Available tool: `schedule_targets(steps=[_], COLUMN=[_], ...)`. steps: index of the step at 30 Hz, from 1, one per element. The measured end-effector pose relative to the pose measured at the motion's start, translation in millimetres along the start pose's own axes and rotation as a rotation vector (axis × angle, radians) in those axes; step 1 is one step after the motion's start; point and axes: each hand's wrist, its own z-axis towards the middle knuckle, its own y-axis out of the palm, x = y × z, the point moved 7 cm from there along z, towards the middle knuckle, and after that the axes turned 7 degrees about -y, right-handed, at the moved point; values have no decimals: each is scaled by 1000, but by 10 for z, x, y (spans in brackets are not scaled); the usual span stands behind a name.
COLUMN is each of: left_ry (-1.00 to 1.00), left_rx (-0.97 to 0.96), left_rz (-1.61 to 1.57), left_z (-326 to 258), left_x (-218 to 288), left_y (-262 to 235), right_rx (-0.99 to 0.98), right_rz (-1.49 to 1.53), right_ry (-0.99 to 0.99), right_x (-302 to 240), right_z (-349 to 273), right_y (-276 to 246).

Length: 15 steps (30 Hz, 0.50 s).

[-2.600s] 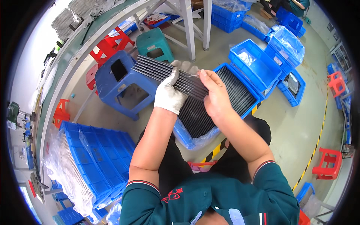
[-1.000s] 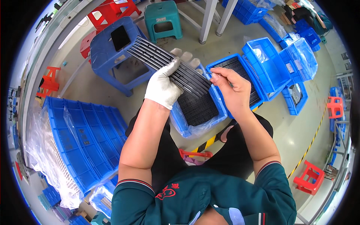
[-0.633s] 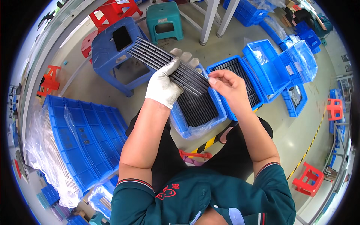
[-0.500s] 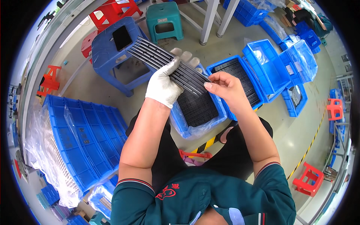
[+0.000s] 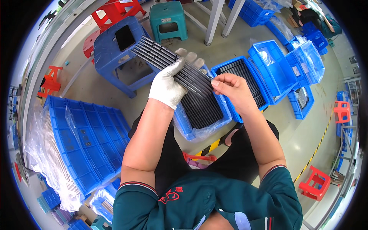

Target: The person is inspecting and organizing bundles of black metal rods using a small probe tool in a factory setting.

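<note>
My left hand (image 5: 166,87), in a white glove, wraps round a fanned row of several long, thin dark metal strips (image 5: 157,54). Small holes or notches show along some of them. The row slants down from upper left to lower right, raised over a blue bin (image 5: 227,113). At the lower right end of the row, my bare right hand (image 5: 237,92) pinches with thumb and forefinger at the strips' tips. How many strips that pinch takes in cannot be made out. Inside the bin below, similar dark strips (image 5: 201,111) lie side by side, partly hidden by my left hand.
Right of that bin stands another blue bin (image 5: 265,106) of dark strips, with blue trays (image 5: 281,78) beyond. A blue stool (image 5: 105,51) bearing a black flat object (image 5: 125,38) is at upper left, near a green stool (image 5: 167,15). Stacked blue crates (image 5: 88,142) rise at left.
My right thumb and fingers have shifted slightly at the strips' ends, the thumb moving up a little. The strips have tilted slightly in my left hand, which otherwise keeps its place.
</note>
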Motion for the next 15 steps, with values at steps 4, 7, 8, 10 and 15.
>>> schedule_targets(steps=[4, 7, 8, 10, 15], left_ry=[5, 7, -2, -6, -9], left_rx=[-10, -40, -60, -41, 11], left_rz=[-6, -26, -40, -23, -11], left_z=[7, 28, 32, 33, -4], left_x=[8, 22, 16, 7, -21], left_y=[8, -40, -31, -33, 3], right_rx=[-74, -116, -112, -105, -65], right_rz=[33, 32, 25, 30, 69], right_ry=[66, 118, 147, 123, 94], right_x=[83, 107, 119, 117, 168], right_z=[-4, -10, -16, -13, -8], right_y=[11, 55, 55, 63, 50])
